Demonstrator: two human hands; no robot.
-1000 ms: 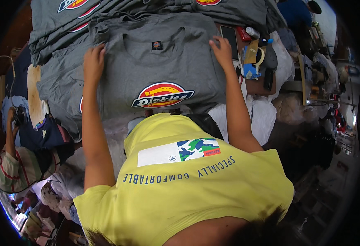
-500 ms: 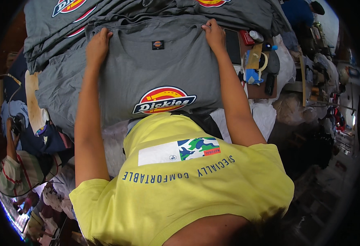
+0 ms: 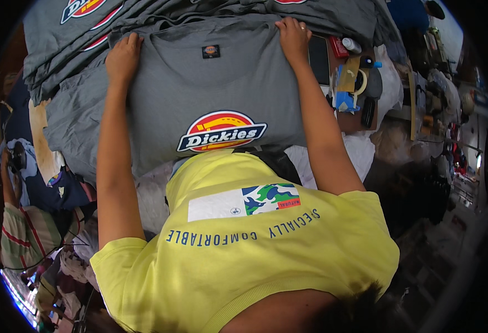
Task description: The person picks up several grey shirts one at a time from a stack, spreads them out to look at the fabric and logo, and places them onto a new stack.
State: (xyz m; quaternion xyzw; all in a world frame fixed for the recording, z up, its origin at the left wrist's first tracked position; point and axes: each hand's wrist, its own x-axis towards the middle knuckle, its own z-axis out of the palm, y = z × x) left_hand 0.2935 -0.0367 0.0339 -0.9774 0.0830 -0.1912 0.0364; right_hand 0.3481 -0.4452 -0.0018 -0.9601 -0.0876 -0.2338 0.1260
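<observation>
A grey T-shirt (image 3: 216,91) is spread in front of me, its neckline toward the far side and its red, yellow and navy chest print close to my body. A small black label sits inside the collar. My left hand (image 3: 124,55) is closed on the shirt's left shoulder. On the right shoulder my right hand (image 3: 294,40) has its fingers closed on the cloth, a ring showing on one finger. The fabric lies smooth between both hands. The shirt's lower part is hidden beyond the edge by my body.
More grey printed shirts (image 3: 60,50) are heaped behind and left. To the right lie a dark phone (image 3: 318,61), a red box (image 3: 338,48), a roll of tape (image 3: 360,82) and white plastic (image 3: 388,83). Another person in a striped top (image 3: 30,233) is at the left.
Both hands have shifted slightly away from me and a little apart, still on the shirt's shoulders. The cloth between them looks flatter and more stretched.
</observation>
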